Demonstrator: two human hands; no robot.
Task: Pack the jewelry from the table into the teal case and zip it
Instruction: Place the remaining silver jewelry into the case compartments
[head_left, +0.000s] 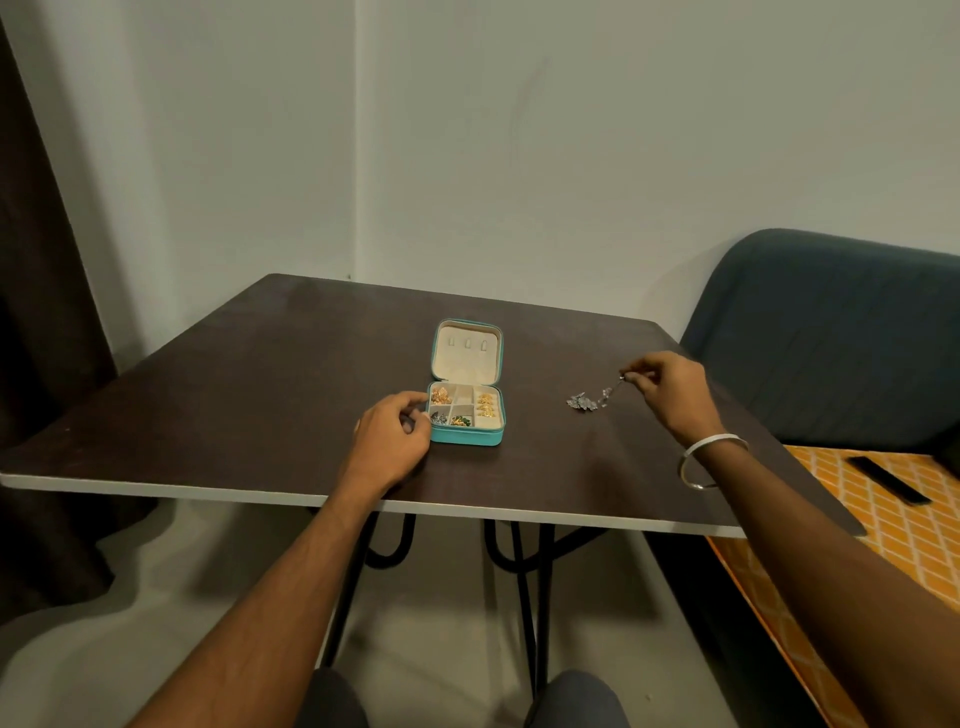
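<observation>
The teal case (467, 435) lies open on the dark table (260, 384), its lid (466, 351) upright at the back. Gold pieces (485, 405) and other small jewelry fill several of its cream compartments. My left hand (392, 441) rests against the case's left side, fingers curled, thumb touching its rim. To the right, my right hand (670, 387) pinches one end of a silver necklace (589, 401); the chain's other end still lies bunched on the table.
A dark blue chair (831, 332) stands just beyond the table's right edge. An orange patterned surface (893, 525) with a black remote-like object (888, 480) lies at the right. A dark curtain (36, 291) hangs at the left. Walls close behind the table.
</observation>
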